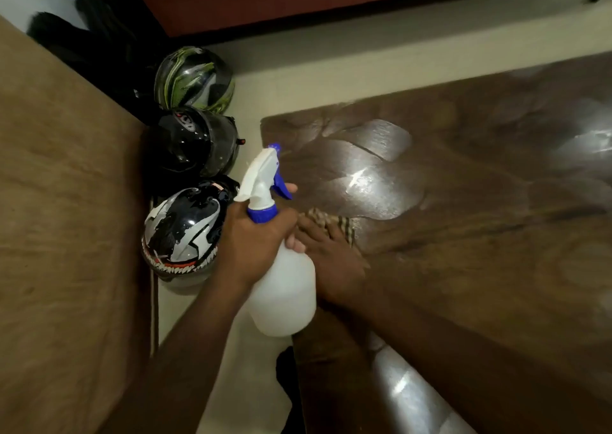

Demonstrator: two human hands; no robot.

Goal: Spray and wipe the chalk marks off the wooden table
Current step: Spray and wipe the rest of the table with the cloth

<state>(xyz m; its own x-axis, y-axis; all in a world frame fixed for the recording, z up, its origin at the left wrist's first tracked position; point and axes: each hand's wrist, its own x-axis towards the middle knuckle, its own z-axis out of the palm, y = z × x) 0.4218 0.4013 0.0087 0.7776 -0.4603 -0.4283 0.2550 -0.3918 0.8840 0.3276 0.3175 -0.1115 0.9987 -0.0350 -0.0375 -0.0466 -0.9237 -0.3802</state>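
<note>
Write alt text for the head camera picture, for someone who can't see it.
A left hand grips a white spray bottle by its neck, while the right hand presses a checked cloth flat on a dark wooden table. Three helmets sit on the floor beside it.

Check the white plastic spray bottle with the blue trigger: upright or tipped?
Roughly upright, leaning slightly. The white plastic spray bottle has its nozzle on top and its base lowest; the left hand grips its neck.
</note>
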